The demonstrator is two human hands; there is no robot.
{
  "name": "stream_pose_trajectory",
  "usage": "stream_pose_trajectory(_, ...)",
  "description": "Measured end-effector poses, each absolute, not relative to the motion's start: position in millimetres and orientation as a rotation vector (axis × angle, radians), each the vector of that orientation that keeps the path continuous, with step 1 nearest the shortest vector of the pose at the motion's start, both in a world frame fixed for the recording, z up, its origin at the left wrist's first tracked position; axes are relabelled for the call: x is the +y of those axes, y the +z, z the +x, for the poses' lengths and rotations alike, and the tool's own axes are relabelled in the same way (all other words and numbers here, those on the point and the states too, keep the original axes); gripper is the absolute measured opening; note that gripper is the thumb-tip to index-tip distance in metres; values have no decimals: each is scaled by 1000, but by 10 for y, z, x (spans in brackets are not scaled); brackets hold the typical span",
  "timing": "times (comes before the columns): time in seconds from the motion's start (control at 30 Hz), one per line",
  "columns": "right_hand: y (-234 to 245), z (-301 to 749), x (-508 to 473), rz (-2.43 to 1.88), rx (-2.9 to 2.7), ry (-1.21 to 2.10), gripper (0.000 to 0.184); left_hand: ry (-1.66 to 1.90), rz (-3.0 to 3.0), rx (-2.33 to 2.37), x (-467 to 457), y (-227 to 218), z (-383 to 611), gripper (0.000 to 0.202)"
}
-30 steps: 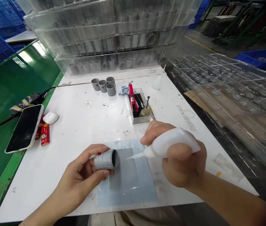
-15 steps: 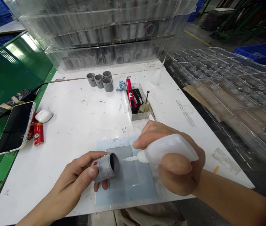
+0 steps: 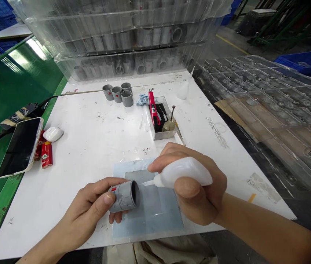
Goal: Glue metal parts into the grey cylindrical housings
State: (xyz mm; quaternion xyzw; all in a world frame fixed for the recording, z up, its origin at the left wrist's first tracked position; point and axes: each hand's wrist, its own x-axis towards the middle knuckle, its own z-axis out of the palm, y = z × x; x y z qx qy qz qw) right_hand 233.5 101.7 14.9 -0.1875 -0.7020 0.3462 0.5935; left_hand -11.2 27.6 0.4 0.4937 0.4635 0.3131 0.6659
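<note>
A grey cylindrical cup point(image 3: 124, 197) with a red mark lies tilted in my left hand point(image 3: 89, 211), thumb in front and fingers behind. Its dark round opening faces right. My right hand point(image 3: 199, 198) is wrapped round a white squeeze bottle point(image 3: 184, 171), whose thin nozzle points left, just short of the cup's rim. Whether any liquid leaves the tip cannot be made out. Beneath both hands is a light blue mat point(image 3: 158, 223) with a grey square on it.
Several grey cups point(image 3: 126, 98) stand farther back. A clear box point(image 3: 165, 135) holds a red cutter point(image 3: 153, 110) and a small jar point(image 3: 169, 125). Another white bottle point(image 3: 182, 90) stands behind. Phone point(image 3: 20, 146) at left; stacked clear trays point(image 3: 95, 44) at the back.
My right hand has moved slightly left with the squeeze bottle. The cup in my left hand has turned a little, showing more of its printed side.
</note>
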Motion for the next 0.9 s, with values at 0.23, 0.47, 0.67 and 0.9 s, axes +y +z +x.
stream_pose_trajectory(0.23, 135, 2306, 1009, -423, -1600, 797, 49, 710, 1123, 1062, 290, -23, -104, 44)
stream_pose_trajectory(0.47, 149, 2315, 1006, -434, -1602, 826, 42, 720, 1123, 1040, 275, -6, -112, 44)
stream_pose_trajectory(0.67, 154, 2312, 1010, -440, -1571, 840, 53, 714, 1121, 1047, 291, -18, -115, 45)
stream_pose_trajectory(0.9, 133, 2288, 1020, -411, -1582, 824, 51, 723, 1129, 1023, 282, -23, -115, 44)
